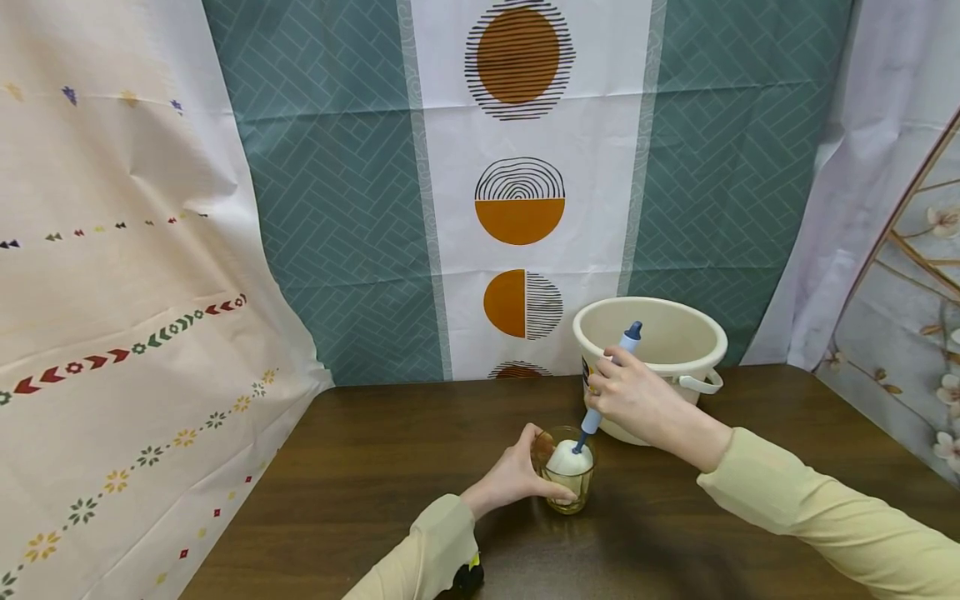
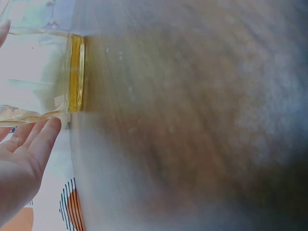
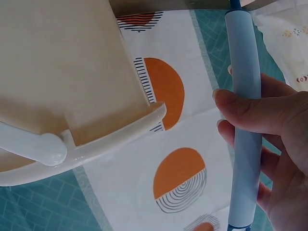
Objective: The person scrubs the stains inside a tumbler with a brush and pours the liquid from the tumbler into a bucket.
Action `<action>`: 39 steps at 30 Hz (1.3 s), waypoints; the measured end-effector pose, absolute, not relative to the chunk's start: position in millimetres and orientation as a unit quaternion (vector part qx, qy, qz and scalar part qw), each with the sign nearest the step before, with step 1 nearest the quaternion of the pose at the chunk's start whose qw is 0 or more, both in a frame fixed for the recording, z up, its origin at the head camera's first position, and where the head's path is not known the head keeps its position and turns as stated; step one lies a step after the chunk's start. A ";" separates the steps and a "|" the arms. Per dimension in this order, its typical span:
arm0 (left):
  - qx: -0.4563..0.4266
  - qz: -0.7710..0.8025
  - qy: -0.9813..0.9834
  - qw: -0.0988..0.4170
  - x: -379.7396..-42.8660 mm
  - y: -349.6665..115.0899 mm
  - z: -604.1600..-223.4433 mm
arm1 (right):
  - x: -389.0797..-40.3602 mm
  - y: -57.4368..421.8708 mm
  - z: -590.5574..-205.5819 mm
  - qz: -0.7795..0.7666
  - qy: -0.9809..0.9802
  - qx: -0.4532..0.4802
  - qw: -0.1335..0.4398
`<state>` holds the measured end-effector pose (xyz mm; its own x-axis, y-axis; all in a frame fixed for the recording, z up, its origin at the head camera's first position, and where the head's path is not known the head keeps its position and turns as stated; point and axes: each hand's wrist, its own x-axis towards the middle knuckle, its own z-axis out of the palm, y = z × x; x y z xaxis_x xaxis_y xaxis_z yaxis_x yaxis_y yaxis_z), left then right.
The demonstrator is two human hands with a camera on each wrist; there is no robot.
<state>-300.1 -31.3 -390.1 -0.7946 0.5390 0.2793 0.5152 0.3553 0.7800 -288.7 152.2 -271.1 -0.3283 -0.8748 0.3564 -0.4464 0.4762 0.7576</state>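
Note:
A clear amber drinking glass (image 1: 583, 487) stands on the table, gripped by my left hand (image 1: 516, 473) with thumb on the near side and fingers behind. The left wrist view shows its thick yellow base (image 2: 77, 72) against the tabletop and fingers along its side. My right hand (image 1: 633, 398) pinches the light-blue handle of a sponge cup brush (image 3: 246, 163) between thumb and fingers, as the right wrist view shows. The brush slants down to the left, and its white sponge head (image 1: 566, 461) sits inside the glass, partly above the rim.
A cream bucket (image 1: 712, 333) with a side handle (image 1: 702, 384) stands right behind the right hand. The brown wooden table (image 1: 390, 467) reaches back to a patterned teal and white curtain (image 1: 345, 208). Light patterned cloths hang at the left (image 1: 150, 250) and right (image 1: 900, 275).

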 end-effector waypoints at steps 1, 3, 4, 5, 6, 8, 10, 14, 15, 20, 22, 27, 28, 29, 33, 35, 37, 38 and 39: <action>0.320 0.469 0.823 0.012 -300.1 -31.2 -390.0 | -288.6 152.1 -271.1 -0.278 -0.766 0.431 0.387; 0.319 0.469 0.824 0.013 -300.0 -30.9 -390.3 | -288.3 152.0 -271.2 -0.280 -0.766 0.430 0.386; 0.319 0.468 0.824 0.013 -300.0 -30.8 -390.5 | -288.3 152.1 -271.2 -0.281 -0.767 0.430 0.386; 0.318 0.468 0.824 0.014 -300.0 -30.8 -390.7 | -288.3 152.1 -271.2 -0.281 -0.767 0.430 0.385; 0.318 0.469 0.824 0.014 -300.1 -30.8 -391.1 | -288.1 152.0 -271.2 -0.282 -0.768 0.429 0.384; 0.318 0.470 0.823 0.014 -300.6 -31.1 -392.3 | -287.6 151.9 -271.1 -0.283 -0.769 0.427 0.382; 0.318 0.469 0.824 0.013 -301.9 -31.4 -394.4 | -287.4 152.0 -271.4 -0.284 -0.771 0.425 0.380; 0.318 0.463 0.827 0.011 -311.1 -31.3 -404.8 | -286.5 152.1 -271.5 -0.285 -0.773 0.424 0.377; 0.316 0.461 0.829 0.010 -313.6 -31.1 -407.7 | -286.5 152.1 -271.4 -0.285 -0.773 0.424 0.377; 0.309 0.453 0.836 0.007 -320.9 -30.3 -415.7 | -285.9 151.5 -267.9 -0.274 -0.775 0.428 0.375; 0.309 0.454 0.836 0.006 -321.8 -30.1 -416.0 | -285.5 151.0 -266.0 -0.268 -0.778 0.430 0.373; 0.315 0.456 0.832 0.007 -322.6 -30.4 -415.3 | -284.1 151.0 -263.8 -0.272 -0.775 0.425 0.381; 0.316 0.457 0.832 0.007 -322.7 -30.3 -415.3 | -283.9 151.1 -263.7 -0.274 -0.773 0.424 0.384; 0.316 0.456 0.832 0.007 -322.7 -30.4 -415.3 | -283.8 151.4 -263.7 -0.277 -0.772 0.422 0.387; 0.314 0.459 0.831 0.011 -321.7 -30.7 -414.5 | -283.4 151.9 -263.8 -0.271 -0.771 0.425 0.388; 0.316 0.463 0.828 0.014 -319.8 -31.3 -412.3 | -282.4 151.4 -262.9 -0.266 -0.773 0.429 0.386; 0.319 0.469 0.824 0.016 -315.4 -31.6 -407.2 | -280.9 150.4 -261.4 -0.265 -0.771 0.431 0.386; 0.321 0.472 0.821 0.017 -312.9 -31.8 -404.2 | -279.6 149.8 -260.1 -0.263 -0.770 0.433 0.387; 0.324 0.476 0.818 0.017 -310.7 -32.1 -401.5 | -278.0 149.0 -258.5 -0.264 -0.769 0.433 0.389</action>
<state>-310.7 -32.1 -401.5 -0.7899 0.5451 0.2808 0.5136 0.3381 0.7886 -278.0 149.0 -258.5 -0.3211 -0.8719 0.3699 -0.4608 0.4850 0.7432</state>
